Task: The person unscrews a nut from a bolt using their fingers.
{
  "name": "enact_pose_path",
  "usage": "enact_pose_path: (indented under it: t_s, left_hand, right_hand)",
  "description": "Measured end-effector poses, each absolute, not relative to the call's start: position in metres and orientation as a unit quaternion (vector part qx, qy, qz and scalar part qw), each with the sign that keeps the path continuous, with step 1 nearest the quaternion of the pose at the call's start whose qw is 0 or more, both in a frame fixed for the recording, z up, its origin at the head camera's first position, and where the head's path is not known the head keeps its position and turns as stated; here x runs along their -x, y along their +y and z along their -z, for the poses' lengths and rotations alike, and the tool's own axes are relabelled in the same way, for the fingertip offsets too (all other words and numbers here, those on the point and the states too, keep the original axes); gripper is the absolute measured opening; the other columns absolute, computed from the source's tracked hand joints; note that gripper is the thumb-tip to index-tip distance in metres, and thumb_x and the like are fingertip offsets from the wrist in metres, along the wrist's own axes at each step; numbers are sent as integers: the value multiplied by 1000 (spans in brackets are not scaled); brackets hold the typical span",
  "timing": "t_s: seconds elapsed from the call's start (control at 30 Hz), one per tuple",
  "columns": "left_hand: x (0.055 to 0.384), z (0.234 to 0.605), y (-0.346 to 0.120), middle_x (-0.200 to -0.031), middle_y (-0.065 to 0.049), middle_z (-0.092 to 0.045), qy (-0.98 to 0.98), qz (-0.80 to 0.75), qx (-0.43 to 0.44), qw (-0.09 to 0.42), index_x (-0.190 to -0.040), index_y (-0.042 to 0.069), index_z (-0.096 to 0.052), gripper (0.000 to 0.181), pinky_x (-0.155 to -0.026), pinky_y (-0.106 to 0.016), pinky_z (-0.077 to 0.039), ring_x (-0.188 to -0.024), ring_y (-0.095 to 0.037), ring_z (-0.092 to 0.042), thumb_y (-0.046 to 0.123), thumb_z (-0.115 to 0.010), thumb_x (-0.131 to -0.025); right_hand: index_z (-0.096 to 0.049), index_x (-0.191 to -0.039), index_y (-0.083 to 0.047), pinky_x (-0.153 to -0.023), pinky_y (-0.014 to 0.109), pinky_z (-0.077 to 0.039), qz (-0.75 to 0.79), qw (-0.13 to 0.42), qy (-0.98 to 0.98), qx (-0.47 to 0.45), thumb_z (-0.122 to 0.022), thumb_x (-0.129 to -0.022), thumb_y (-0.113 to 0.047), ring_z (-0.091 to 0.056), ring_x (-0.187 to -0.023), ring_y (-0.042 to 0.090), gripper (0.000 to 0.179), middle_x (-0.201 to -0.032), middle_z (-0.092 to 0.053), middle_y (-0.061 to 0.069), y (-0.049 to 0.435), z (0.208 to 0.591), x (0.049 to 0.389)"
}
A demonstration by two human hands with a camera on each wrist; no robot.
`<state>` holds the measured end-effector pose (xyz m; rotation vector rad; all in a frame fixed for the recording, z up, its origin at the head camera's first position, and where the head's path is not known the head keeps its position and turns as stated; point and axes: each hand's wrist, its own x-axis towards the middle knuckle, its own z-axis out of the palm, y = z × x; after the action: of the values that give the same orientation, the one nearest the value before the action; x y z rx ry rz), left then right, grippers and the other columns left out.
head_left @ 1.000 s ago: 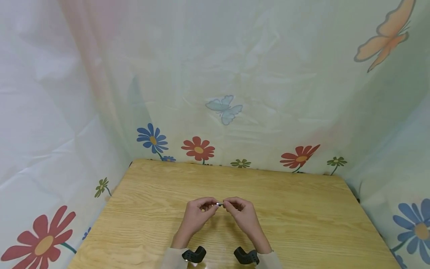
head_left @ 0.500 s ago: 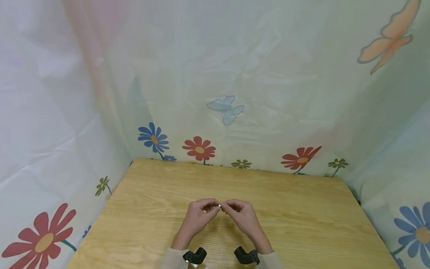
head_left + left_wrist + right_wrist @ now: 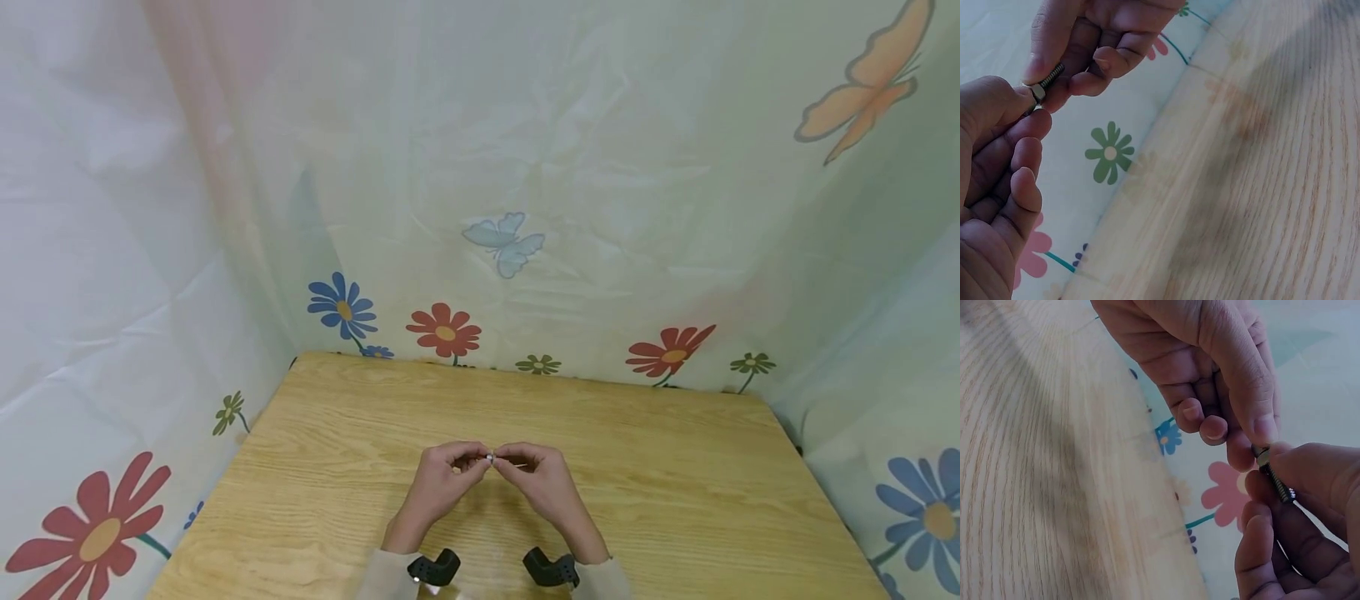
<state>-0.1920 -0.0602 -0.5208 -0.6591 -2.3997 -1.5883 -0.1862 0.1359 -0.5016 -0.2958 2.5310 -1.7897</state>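
Two hands meet at one small bolt [image 3: 1052,75]: the left hand [image 3: 441,483] pinches its end behind a hexagonal piece [image 3: 1037,92], and the right hand [image 3: 549,483] pinches close to that piece, the threads running toward the right palm. Below the fingers lies the wooden table [image 3: 675,467]; beyond them, the flowered backdrop [image 3: 615,167]; behind, pale sleeves [image 3: 386,575].

I see a wood-grain tabletop [image 3: 690,475] before me; a creased, pale backdrop [image 3: 600,125] beyond it; its printed light-blue butterfly [image 3: 506,243]; an orange butterfly [image 3: 870,90] high to my right; red flowers [image 3: 444,332], blue flowers [image 3: 343,309] and green flowers [image 3: 538,364] lower down.
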Motion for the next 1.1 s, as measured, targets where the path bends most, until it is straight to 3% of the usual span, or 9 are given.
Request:
enact_pose_path:
  t_s: [0.37,0.6,0.73,0.87,1.1]
  left_hand:
    - [192,519,-61,-85,10,-72,-807,540,214,106,-103,21,-79,8,-62,-23,-52,-71,-2,-59,23,-74,-97]
    - [191,516,-60,-90,9,-73,-797,549,225,116,-104,24,-78,8,-65,-25,-54,-74,-4,-60,24,-72,-98]
    - [191,517,-58,-96,7,-75,-797,544,235,121,-105,24,-78,10,-67,-25,-55,-76,-5,-60,25,-71,-98]
    - [192,518,-58,-99,7,-75,-800,537,239,125,-106,23,-77,10,-67,-26,-56,-77,-3,-60,25,-72,-98]
    - [191,519,-58,-99,7,-75,-807,528,233,127,-104,23,-78,9,-66,-23,-54,-75,-2,-58,25,-72,-98]
  right_hand:
    - [-75,-116,-19,-78,25,-56,582,-20,810,74,-77,-94,-19,-66,-101,14,22,-115,-74,6,137,496,184]
    - [-79,-104,-15,-68,27,-51,575,-6,816,61,-70,-99,-33,-69,-90,22,20,-92,-76,2,139,497,185]
    - [-81,-98,-16,-66,28,-50,563,10,824,64,-68,-100,-38,-69,-86,17,25,-84,-76,-1,138,498,185]
    - [-81,-101,-17,-73,30,-55,557,11,827,73,-68,-100,-39,-71,-86,15,25,-88,-77,1,136,498,185]
    - [-79,-106,-16,-78,28,-57,564,18,821,85,-72,-98,-33,-72,-94,26,20,-101,-77,8,135,497,184]
